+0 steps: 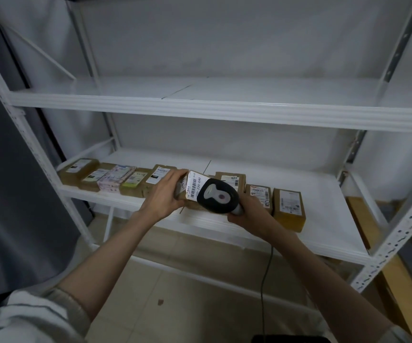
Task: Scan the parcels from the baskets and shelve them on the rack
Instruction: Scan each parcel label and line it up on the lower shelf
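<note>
A white metal rack (224,112) fills the view, its upper shelf bare and its lower shelf (274,189) carrying a row of brown parcels along the front edge: five packed side by side at the left (115,178), and three more standing apart to the right (288,205). Below the rack lies a beige tiled floor (175,280). In front of the lower shelf, the left hand (164,194) grips a small brown parcel (191,189) by its left end, fingers curled round it, its barcode label facing up. The right hand (249,214) grips the handle of a black-and-grey scanner (217,195), whose head sits just over the label; its thin black cable (265,273) hangs down.
</note>
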Demonstrator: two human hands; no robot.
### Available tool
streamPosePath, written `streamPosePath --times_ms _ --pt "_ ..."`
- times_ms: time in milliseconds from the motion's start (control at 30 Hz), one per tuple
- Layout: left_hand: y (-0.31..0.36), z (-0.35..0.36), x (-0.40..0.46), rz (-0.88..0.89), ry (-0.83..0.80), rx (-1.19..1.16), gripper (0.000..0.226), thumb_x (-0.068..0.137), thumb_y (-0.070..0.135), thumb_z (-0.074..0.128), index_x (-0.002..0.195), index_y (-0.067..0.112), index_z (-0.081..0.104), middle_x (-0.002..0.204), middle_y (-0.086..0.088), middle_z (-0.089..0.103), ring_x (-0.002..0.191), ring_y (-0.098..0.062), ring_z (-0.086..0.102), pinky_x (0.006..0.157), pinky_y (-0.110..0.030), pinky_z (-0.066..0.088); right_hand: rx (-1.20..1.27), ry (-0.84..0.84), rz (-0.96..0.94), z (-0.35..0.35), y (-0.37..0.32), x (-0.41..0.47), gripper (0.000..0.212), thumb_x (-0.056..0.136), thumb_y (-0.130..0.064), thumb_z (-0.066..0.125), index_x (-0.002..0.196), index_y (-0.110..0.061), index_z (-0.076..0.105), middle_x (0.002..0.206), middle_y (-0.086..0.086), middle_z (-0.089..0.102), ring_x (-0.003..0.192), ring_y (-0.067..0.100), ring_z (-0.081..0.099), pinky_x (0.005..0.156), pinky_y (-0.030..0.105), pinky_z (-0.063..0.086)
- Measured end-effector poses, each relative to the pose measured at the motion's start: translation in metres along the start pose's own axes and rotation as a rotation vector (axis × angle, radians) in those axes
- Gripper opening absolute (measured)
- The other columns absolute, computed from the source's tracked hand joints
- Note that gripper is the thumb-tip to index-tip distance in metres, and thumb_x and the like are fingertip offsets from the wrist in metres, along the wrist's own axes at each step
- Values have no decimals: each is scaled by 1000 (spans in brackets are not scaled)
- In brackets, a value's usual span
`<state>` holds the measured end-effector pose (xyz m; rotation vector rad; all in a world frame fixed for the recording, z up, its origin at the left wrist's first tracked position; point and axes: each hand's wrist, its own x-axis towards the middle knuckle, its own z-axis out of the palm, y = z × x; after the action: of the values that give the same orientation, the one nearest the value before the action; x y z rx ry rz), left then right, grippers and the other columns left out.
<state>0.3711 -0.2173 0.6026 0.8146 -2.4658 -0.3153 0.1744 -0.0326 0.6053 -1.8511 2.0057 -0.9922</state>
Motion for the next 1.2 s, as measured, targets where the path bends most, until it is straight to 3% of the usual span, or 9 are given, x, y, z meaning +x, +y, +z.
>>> streamPosePath --times_ms 200,433,767,867,933,1000,1100,1200 --pt "3 2 1 26 -37 38 87 73 20 86 147 27 40 146 5 46 121 -24 58 91 -43 55 -62 -5 -8 0 1 -1 26 85 -8 73 109 -8 64 105 9 68 93 24 63 84 35 54" --pt "8 0 3 50 -53 40 85 76 18 86 147 22 40 148 0 46 125 -26 55 95 -46 54 -110 -21 7 3 9 2 34 87 -13 73 119 -10 60 117 9 62 99 16 55 87 24 44" --pt "15 11 15 87 -69 43 84 74 7 85 145 19 42 144 -2 47 125 -24 53 94 -41 53 -80 -12 26 -5 21 -1 41 87 -12 73 125 -5 59 124 12 60 112 26 58 97 31 47" --pt "18 19 21 98 -74 49 85 73 7 86 145 19 42 143 -2 49 124 -24 54 95 -46 54 -72 -12 36 -10 30 -5 42 86 -13 74 125 -8 60 124 10 62 112 26 60 100 39 51" --pt "23 24 24 101 -77 42 84 73 9 86 144 20 42 143 -1 49 124 -23 54 96 -46 54 -57 7 62 -12 37 -10 41 86 -12 75 124 -11 60 125 9 63 112 23 61 100 38 51" --pt "30 30 28 95 -69 0 84 72 12 87 143 21 43 140 1 50 122 -19 55 96 -42 53 -33 90 108 -14 44 -18 34 87 -11 74 118 -11 62 119 7 67 106 19 63 95 31 51" --pt "48 42 36 49 -33 -83 86 68 16 91 141 18 45 137 1 52 116 -9 53 93 -34 52 96 306 217 -20 52 -28 19 89 -7 70 104 -14 63 97 -1 68 84 8 62 74 15 48" --pt "76 60 48 -20 -13 -190 83 64 21 92 133 14 47 132 0 55 113 -13 56 82 -29 53 240 527 365 -30 66 -37 14 88 -2 66 91 -14 59 80 -8 61 71 2 56 59 13 40"
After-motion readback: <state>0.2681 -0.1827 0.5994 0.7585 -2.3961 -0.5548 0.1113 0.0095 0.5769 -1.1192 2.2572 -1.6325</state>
